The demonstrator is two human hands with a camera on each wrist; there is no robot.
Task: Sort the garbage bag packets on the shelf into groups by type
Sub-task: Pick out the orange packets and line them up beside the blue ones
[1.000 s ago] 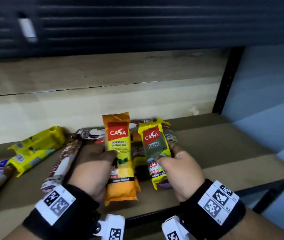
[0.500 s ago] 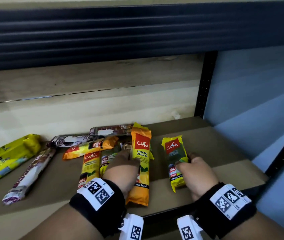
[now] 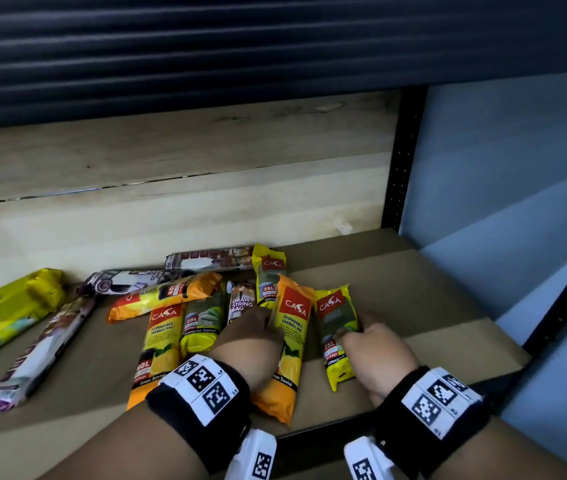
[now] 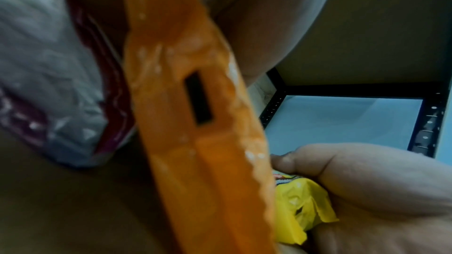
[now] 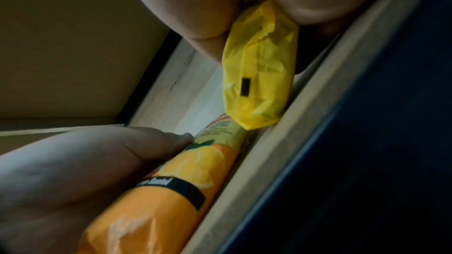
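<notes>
shelf [image 3: 431, 299] rt side bare; packets [image 3: 171, 306] crowd centre & left.

Orange Casa packet [image 3: 287, 344] and yellow-green 25L packet [image 3: 335, 332] lie side by side among mixed packets on the shelf [image 3: 431, 299]

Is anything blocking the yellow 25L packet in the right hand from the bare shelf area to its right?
Nothing visible does. The right hand grips the yellow 25L packet, and the shelf to its right is bare board up to the black post.

left hand [image 3: 250, 336]: fingers curled, gripping, palm down | right hand [image 3: 377, 355]: fingers curled, gripping, wrist banded
</notes>
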